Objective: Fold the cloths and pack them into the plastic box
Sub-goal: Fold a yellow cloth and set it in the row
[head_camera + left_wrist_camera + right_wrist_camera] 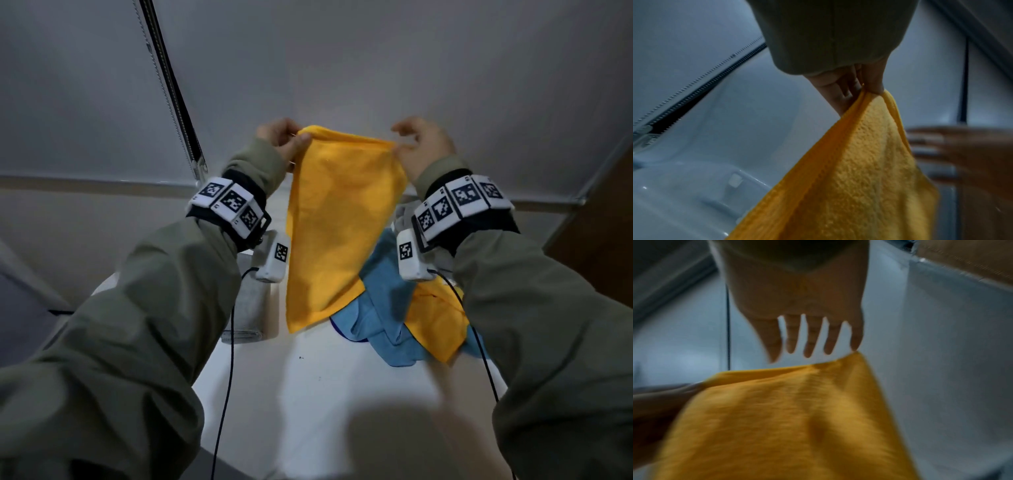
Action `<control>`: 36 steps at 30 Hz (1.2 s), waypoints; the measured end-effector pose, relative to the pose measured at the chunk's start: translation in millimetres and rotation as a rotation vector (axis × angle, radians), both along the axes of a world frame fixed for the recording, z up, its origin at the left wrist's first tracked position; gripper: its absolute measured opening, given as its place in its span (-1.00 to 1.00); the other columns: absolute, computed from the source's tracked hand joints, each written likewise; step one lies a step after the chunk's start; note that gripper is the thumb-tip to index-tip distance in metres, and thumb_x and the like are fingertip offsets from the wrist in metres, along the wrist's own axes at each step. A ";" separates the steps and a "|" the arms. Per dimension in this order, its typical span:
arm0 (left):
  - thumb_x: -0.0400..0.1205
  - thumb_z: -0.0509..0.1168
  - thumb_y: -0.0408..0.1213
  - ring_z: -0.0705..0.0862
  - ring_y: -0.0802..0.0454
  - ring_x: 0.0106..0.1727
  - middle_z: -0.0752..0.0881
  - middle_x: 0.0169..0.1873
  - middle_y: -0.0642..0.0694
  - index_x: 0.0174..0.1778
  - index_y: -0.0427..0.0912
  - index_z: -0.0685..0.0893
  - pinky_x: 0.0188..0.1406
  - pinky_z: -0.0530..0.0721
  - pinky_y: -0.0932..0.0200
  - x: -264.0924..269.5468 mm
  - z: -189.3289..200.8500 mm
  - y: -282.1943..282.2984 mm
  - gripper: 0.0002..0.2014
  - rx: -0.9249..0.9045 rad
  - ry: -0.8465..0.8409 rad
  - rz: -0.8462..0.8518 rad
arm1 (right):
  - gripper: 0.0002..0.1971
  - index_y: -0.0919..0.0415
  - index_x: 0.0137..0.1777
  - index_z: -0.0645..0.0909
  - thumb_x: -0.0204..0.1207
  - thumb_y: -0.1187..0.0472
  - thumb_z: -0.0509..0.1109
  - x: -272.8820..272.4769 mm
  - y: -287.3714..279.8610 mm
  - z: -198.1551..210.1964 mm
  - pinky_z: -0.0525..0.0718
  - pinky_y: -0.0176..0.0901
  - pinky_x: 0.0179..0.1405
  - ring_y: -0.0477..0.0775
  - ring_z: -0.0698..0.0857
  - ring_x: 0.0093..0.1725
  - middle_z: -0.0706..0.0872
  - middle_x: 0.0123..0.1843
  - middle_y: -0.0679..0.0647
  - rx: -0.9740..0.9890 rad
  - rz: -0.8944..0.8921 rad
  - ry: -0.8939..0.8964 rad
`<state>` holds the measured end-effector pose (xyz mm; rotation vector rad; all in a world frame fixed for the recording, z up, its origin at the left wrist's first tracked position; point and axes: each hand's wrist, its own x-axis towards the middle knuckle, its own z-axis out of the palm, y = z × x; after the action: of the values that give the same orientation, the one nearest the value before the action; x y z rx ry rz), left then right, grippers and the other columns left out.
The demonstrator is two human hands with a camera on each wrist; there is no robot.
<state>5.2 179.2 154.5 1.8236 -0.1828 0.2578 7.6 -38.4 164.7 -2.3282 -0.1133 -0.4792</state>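
Note:
A yellow cloth (335, 226) hangs in the air over the white table (308, 394), stretched between my two raised hands. My left hand (291, 140) pinches its top left corner, and the left wrist view shows the thumb and fingers closed on the hem (865, 94). My right hand (411, 144) is at the top right corner with its fingers (809, 344) straight and spread; one fingertip touches the yellow cloth (797, 410). A pile with a blue cloth (380, 298) and a second yellow cloth (435, 318) lies below on the right. A pale plastic box (694, 194) shows in the left wrist view.
A folded grey cloth (248, 305) lies on the left of the table under my left wrist. Another grey cloth (404, 212) peeks out behind the pile. A blind with a bead chain (164, 85) covers the wall behind. A brown wooden panel (599, 240) stands at the right.

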 end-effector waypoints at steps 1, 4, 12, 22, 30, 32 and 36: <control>0.65 0.23 -0.34 0.54 0.15 -0.35 0.51 -0.38 0.00 -0.31 -0.03 0.46 -0.41 0.64 0.27 -0.3 -1.7 -8.6 -0.77 0.006 0.010 -0.022 | -0.54 0.06 0.39 0.51 0.49 0.19 0.43 -4.8 10.2 1.7 0.42 -0.15 0.41 0.06 0.48 0.41 0.56 0.38 0.07 -0.036 0.129 -0.003; 0.58 0.32 -0.21 0.52 0.24 -0.55 0.54 -0.55 0.03 -0.36 -0.06 0.45 -0.58 0.54 0.31 -1.2 -6.2 -29.7 -0.77 0.010 -0.010 -0.083 | -0.41 0.06 0.45 0.46 0.41 0.11 0.51 -15.5 39.6 5.5 0.42 -0.27 0.25 0.04 0.52 0.36 0.58 0.35 0.11 -0.173 0.358 0.072; 0.32 0.56 -0.34 0.49 0.04 -0.01 0.42 -0.17 0.10 -0.16 0.07 0.26 -0.15 0.58 0.26 -24.7 -62.0 -32.2 -0.46 0.054 -0.125 0.006 | -0.69 0.15 0.25 0.53 0.52 0.19 0.38 -8.3 39.9 8.6 0.46 -0.25 0.01 0.00 0.52 -0.02 0.59 0.00 0.11 0.039 0.166 -0.122; 0.53 0.39 -0.11 0.61 -0.14 0.18 0.67 0.13 -0.15 0.36 -0.19 0.57 0.18 0.55 0.10 -26.5 -145.1 -4.3 -0.52 0.540 0.421 -0.033 | -0.74 0.13 0.20 0.65 0.57 0.30 0.24 -8.0 5.8 16.8 0.42 -0.41 0.12 -0.09 0.56 0.12 0.65 0.09 -0.02 0.138 0.075 -0.252; 0.55 0.39 -0.17 0.53 0.00 -0.23 0.59 -0.36 -0.09 -0.26 -0.19 0.63 -0.14 0.43 0.18 -13.8 -129.1 64.6 -0.83 0.421 0.490 0.077 | -0.71 0.09 0.35 0.53 0.69 0.21 0.13 2.9 -47.4 -31.6 0.52 -0.06 0.21 0.24 0.55 0.35 0.61 0.32 0.22 0.199 -0.369 -0.012; 0.56 0.37 -0.25 0.56 0.12 -0.43 0.61 -0.57 -0.01 -0.43 -0.15 0.61 -0.27 0.45 0.22 -12.3 -122.7 71.6 -0.77 0.339 0.433 0.115 | -0.67 0.09 0.43 0.44 0.70 0.21 0.14 4.3 -55.2 -40.7 0.51 -0.01 0.30 0.24 0.50 0.41 0.51 0.43 0.23 0.320 -0.430 0.045; 0.51 0.41 -0.27 0.52 0.03 -0.49 0.59 -0.77 0.07 -0.50 -0.15 0.61 -0.29 0.46 0.20 -8.4 -114.1 81.7 -0.74 0.190 0.371 0.154 | -0.64 0.14 0.47 0.39 0.69 0.24 0.16 6.6 -70.3 -54.3 0.47 -0.02 0.35 0.23 0.45 0.48 0.40 0.52 0.22 0.454 -0.467 0.120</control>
<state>-3.2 261.0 40.4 2.0409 0.1993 0.0055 14.2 -108.7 110.4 -1.9164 0.5528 -0.5249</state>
